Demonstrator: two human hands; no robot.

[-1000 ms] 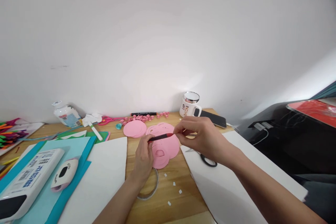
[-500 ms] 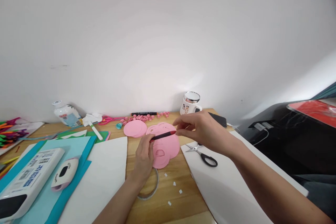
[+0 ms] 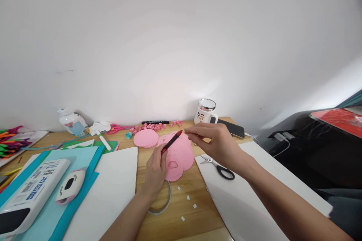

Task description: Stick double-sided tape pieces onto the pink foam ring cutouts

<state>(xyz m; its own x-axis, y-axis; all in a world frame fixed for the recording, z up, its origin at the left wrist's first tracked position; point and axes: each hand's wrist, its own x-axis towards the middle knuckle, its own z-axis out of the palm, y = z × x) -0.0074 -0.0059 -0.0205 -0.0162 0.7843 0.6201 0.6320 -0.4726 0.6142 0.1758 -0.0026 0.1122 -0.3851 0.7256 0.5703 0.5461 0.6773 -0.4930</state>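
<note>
My left hand (image 3: 155, 163) grips a dark pen (image 3: 171, 142) with a red end, tilted up to the right over the table. To the right of the pen's red end is my right hand (image 3: 210, 139), its thumb and fingertips brought together. Anything small between those fingertips is too fine to make out. Beneath the pen lie overlapping pink paper pieces (image 3: 185, 154), some with holes cut in them. A stack of pink paper circles (image 3: 146, 138) sits just left of them. Small curled pink paper bits (image 3: 155, 126) are heaped behind.
Black-handled scissors (image 3: 224, 172) lie on white board at right. A mug (image 3: 206, 111) and a phone (image 3: 233, 129) stand behind my right hand. A tape ring (image 3: 169, 197) is by my left wrist. At left are a white case (image 3: 42, 184) and a bottle (image 3: 72, 122).
The pen's red end has swung upward and leftward, away from my right fingertips. My right hand has shifted slightly left and no longer touches the pen. My left hand stays put.
</note>
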